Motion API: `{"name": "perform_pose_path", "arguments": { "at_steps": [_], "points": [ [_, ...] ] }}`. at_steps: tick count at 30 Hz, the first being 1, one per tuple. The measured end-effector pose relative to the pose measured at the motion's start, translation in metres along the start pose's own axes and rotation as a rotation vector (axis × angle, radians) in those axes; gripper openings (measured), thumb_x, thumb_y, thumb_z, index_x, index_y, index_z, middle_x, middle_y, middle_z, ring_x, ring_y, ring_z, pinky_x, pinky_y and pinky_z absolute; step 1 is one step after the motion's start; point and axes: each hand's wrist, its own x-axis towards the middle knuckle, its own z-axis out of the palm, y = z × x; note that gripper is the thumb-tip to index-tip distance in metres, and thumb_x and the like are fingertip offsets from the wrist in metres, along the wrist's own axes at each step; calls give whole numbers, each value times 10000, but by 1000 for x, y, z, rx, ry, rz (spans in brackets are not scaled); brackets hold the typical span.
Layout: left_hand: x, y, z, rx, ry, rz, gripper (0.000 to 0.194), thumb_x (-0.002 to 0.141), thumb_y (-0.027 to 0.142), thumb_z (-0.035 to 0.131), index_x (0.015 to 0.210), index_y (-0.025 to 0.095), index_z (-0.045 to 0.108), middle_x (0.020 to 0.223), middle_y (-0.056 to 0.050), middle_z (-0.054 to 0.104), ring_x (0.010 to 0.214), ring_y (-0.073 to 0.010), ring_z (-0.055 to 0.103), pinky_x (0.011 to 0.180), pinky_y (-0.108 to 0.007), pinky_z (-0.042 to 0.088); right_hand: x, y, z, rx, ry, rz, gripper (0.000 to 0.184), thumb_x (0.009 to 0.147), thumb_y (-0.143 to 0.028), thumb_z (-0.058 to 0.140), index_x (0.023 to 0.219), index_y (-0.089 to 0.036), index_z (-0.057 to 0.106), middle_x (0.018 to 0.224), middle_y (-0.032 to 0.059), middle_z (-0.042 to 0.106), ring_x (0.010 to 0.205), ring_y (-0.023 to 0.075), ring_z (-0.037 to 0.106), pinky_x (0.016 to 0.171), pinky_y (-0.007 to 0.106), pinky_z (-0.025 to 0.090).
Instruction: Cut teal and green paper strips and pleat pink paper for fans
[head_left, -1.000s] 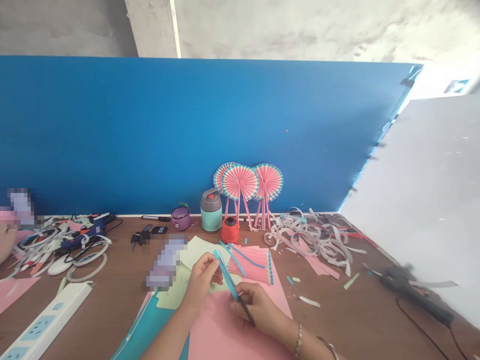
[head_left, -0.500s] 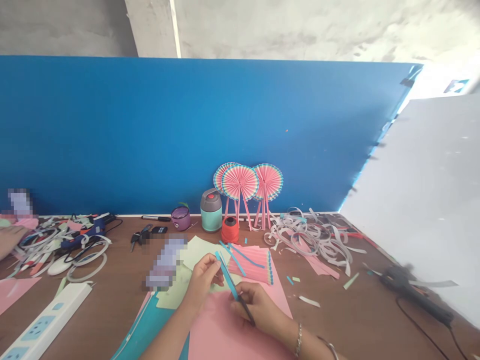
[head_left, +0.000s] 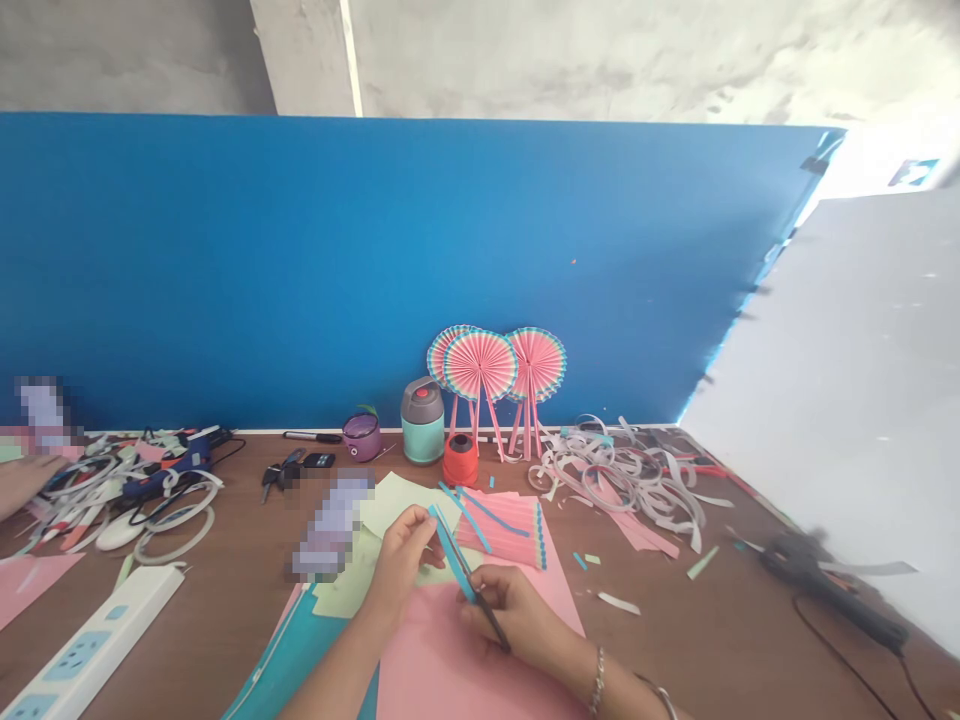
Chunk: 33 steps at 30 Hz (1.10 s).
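Pinched in my left hand (head_left: pixel 409 548) is the far end of a narrow blue paper strip (head_left: pixel 454 561). My right hand (head_left: pixel 510 612) is closed around the dark handles of a pair of scissors (head_left: pixel 491 617), whose blades lie along the strip. Under both hands spreads a pink paper sheet (head_left: pixel 442 650). Just beyond them is a pleated pink paper piece (head_left: pixel 510 530) with a blue-tipped edge, and loose blue strips lie across it. Pale green paper (head_left: pixel 397 503) sits beside my left hand, over a teal sheet (head_left: pixel 300 650).
Three pink paper fans (head_left: pixel 481 365) stand against the blue partition (head_left: pixel 300 270), near a teal flask (head_left: pixel 423 435) and a red container (head_left: pixel 460 460). Curled white strips (head_left: pixel 622 490) and a black glue gun (head_left: pixel 832 590) lie right. At left are a power strip (head_left: pixel 90 640) and another person's hand (head_left: pixel 26 483).
My hands hardly move; the scissors and blue strip shift very slightly against each other. At the far left, the other person's hand has come down onto the clutter with paper.
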Motion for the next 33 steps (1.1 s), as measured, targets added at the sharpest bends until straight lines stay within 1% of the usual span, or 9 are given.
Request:
{"name": "perform_pose_path", "arguments": {
  "at_steps": [3, 6, 10, 15, 21, 25, 29, 33],
  "points": [
    [0, 1, 1, 22, -8, -8, 238, 713, 368, 601, 627, 190, 468, 543, 50, 487, 508, -95, 478, 505, -210, 437, 0, 0, 0, 9, -18, -21, 342, 583, -397, 725, 718, -157, 522, 415, -95, 430, 359, 43, 346, 366, 164, 251],
    [-1, 2, 1, 41, -17, -10, 242, 708, 375, 601, 623, 193, 465, 536, 50, 489, 513, -99, 480, 508, -211, 438, 0, 0, 0, 6, -13, -33, 344, 592, -408, 722, 695, -163, 504, 403, -100, 398, 350, 39, 321, 360, 165, 226],
    [-2, 2, 2, 44, -24, -9, 242, 713, 376, 598, 626, 193, 465, 535, 51, 487, 505, -98, 474, 515, -214, 439, 0, -1, 1, 6, -5, -15, 372, 581, -440, 727, 677, -168, 491, 401, -102, 380, 347, 36, 306, 362, 171, 200],
    [-1, 1, 1, 24, -35, -11, 246, 710, 369, 601, 622, 190, 456, 543, 48, 480, 507, -96, 473, 509, -211, 433, 0, 0, 0, 13, -17, -25, 391, 578, -461, 729, 690, -167, 497, 410, -98, 396, 354, 39, 323, 366, 171, 222],
    [-1, -1, 1, 22, -81, -23, 237, 712, 343, 595, 612, 189, 445, 546, 48, 474, 518, -95, 475, 524, -208, 425, 0, 1, 0, 38, -22, -30, 417, 556, -452, 754, 718, -164, 501, 416, -104, 387, 358, 35, 300, 364, 172, 224],
    [-2, 1, 2, -3, -80, -41, 241, 702, 347, 593, 606, 191, 435, 544, 46, 473, 510, -98, 466, 516, -217, 427, 1, 1, 1, 60, -24, -22, 441, 537, -474, 765, 712, -164, 505, 409, -108, 369, 352, 32, 293, 369, 176, 202],
    [-3, 3, 3, 9, -68, -43, 246, 705, 362, 589, 602, 189, 449, 557, 39, 483, 527, -104, 478, 517, -218, 433, 1, 2, 0, 56, -22, -19, 437, 536, -478, 766, 698, -162, 511, 415, -97, 401, 354, 37, 311, 368, 177, 225],
    [-3, 3, 4, 17, -49, -31, 260, 723, 384, 575, 600, 190, 453, 556, 42, 473, 530, -101, 472, 509, -207, 425, 0, 0, 0, 55, -24, -28, 417, 547, -460, 764, 685, -162, 507, 424, -97, 408, 359, 31, 303, 365, 171, 223]
  ]
}}
